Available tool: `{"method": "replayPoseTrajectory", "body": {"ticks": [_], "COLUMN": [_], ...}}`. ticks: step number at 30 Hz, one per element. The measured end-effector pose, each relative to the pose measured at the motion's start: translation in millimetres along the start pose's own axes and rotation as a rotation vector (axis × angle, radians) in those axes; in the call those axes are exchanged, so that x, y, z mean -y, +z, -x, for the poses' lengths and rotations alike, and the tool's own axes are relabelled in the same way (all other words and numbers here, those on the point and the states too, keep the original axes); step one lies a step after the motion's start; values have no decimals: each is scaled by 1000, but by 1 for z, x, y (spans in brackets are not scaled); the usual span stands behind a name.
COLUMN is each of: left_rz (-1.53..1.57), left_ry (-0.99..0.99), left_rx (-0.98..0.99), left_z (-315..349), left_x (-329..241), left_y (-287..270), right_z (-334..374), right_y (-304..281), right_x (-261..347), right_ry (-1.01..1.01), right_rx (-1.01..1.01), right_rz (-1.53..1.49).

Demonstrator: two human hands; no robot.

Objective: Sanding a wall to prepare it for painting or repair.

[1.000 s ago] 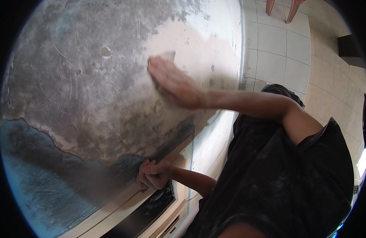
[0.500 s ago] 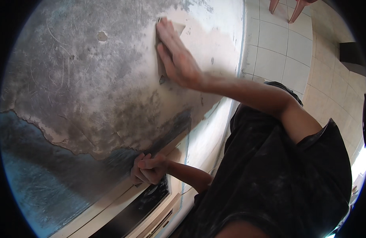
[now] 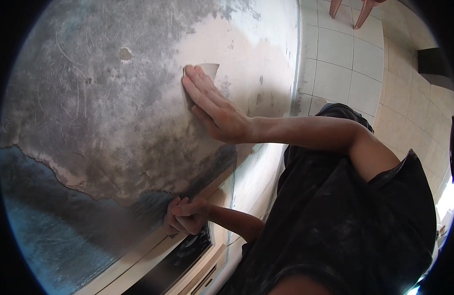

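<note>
A: In the head view, a right hand [image 3: 214,110] presses against a patchy grey wall [image 3: 109,103]. What lies beneath it?

B: A pale sheet [image 3: 211,70], sandwiched between hand and wall, close to where the grey gives way to a lighter patch. The hand lies flat, fingers stretched out and nearly together, the thumb lower down and set apart.

A: And the left hand [image 3: 187,216]?

B: Curled, thumb against bent fingers, beside a cream frame [image 3: 143,260] with a dark panel [image 3: 173,265]. Whether it pinches anything, I cannot tell.

A: What could go wrong from here?

B: The sheet's free corner stands outside the fingers, so it could catch on a rough spot and fold or tear. With only flat pressure visible on it, the sheet might also slip out if that pressure eased. Fingertips sit close to its edge; a small slide could leave them scraping bare wall.

A: Which way does the sheet point?

B: Its free corner points toward the picture's upper right. The long axis is mostly hidden by the hand; it probably follows the fingers, though that is a judgement.
</note>
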State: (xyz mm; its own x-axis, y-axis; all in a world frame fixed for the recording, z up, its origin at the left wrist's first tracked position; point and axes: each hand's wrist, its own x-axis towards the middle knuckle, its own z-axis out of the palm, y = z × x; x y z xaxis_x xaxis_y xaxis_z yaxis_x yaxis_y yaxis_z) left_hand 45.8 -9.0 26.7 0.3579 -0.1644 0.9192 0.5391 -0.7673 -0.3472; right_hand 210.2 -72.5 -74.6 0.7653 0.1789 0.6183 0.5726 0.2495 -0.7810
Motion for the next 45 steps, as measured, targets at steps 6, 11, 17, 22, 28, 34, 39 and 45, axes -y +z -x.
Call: {"method": "replayPoseTrajectory", "body": {"ticks": [6,11,17,22,28,34,39,45], "left_rz": [-2,19,41,24,48,28,54,30], "left_ry": [18,-2,34,53,18,37,19,31], "left_rx": [7,-7,-14,-36,-30,-21,-3,-12], "left_z": [-3,0,0,-1,-2,-1,0,-1], "left_x": [-1,0,1,2,0,2,0,1], "left_y": [-2,0,2,2,2,2,0,0], "right_z": [-39,-9,-31,1,-36,-1,-27,-8], "right_y": [-13,0,-9,0,-4,0,1,-1], "right_x": [-14,-1,-5,-1,-5,1,19,11], "right_ry": [70,-8,140,-43,184,75,187,68], "right_rx": [-171,-38,-141,13,-189,69,-135,111], "right_rz": [4,6,-27,0,-16,-14,-5,6]}}
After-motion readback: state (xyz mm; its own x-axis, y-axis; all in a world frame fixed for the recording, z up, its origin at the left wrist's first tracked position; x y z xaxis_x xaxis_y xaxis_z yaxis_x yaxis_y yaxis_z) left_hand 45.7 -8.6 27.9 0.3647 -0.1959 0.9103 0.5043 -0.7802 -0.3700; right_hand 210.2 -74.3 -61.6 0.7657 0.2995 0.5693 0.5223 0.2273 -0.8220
